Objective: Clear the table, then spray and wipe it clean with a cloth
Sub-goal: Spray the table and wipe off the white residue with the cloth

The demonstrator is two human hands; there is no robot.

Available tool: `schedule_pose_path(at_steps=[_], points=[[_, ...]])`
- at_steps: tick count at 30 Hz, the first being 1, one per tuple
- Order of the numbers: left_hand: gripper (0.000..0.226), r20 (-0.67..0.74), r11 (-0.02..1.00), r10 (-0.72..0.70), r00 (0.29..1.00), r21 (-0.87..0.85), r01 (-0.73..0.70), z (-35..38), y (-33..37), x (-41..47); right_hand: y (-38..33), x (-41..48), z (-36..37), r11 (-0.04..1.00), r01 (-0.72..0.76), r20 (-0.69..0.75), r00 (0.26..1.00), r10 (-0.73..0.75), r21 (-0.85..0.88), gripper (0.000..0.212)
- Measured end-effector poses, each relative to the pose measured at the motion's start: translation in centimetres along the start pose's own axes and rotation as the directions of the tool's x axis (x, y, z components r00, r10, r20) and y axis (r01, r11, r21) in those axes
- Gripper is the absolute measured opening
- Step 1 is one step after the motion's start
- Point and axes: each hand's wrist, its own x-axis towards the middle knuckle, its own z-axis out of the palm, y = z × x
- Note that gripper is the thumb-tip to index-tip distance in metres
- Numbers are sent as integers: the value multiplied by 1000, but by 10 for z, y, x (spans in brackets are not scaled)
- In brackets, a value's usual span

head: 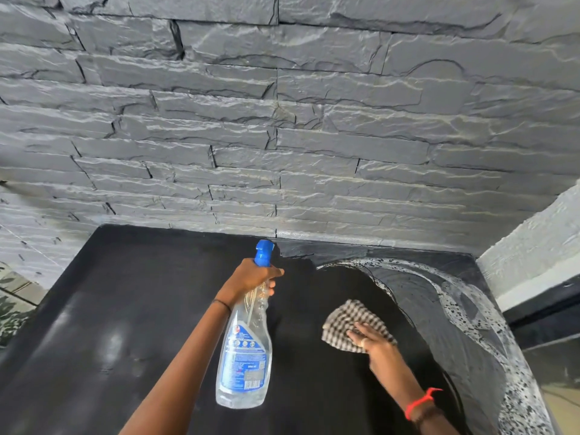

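A black table (131, 309) fills the lower half of the view. My left hand (254, 274) grips the neck of a clear spray bottle (243, 350) with a blue trigger head, held up above the table's middle, nozzle pointing away toward the wall. My right hand (373, 339) lies flat, fingers straight, pressing a brown-and-white checked cloth (348, 318) onto the table at the right. A curved band of white foamy streaks (464, 312) arcs across the table's right side beyond the cloth.
A dark grey stone-clad wall (282, 120) stands directly behind the table. A white textured wall (533, 249) juts in at the right. Green foliage (12, 312) shows past the table's left edge.
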Motion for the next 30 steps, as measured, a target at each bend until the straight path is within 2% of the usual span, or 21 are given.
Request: schedule_pose_path(at_steps=[3, 9, 14, 18, 24, 27, 30], points=[[21, -18, 1000, -12, 1000, -16, 11, 5, 5, 12, 22, 4, -17, 994, -107, -44, 993, 108, 19, 73], [18, -39, 997, -57, 998, 57, 59, 28, 7, 22, 16, 5, -15, 991, -133, -57, 989, 133, -1, 71], [21, 65, 994, 50, 997, 95, -56, 59, 12, 18, 15, 5, -15, 990, -137, -59, 989, 138, 15, 68], [20, 118, 989, 55, 992, 130, -70, 85, 22, 13, 13, 5, -17, 991, -131, -33, 991, 132, 17, 67], [18, 302, 936, 160, 940, 257, -242, 141, 35, -7, 11, 5, -20, 991, -133, -16, 991, 133, 7, 68], [23, 338, 920, 149, 929, 298, -256, 165, 38, -18, 13, 5, -17, 993, -121, -31, 992, 121, -1, 66], [15, 391, 927, 154, 907, 261, -269, 186, 40, -34, 12, 4, -17, 989, -141, -35, 989, 143, 40, 46]])
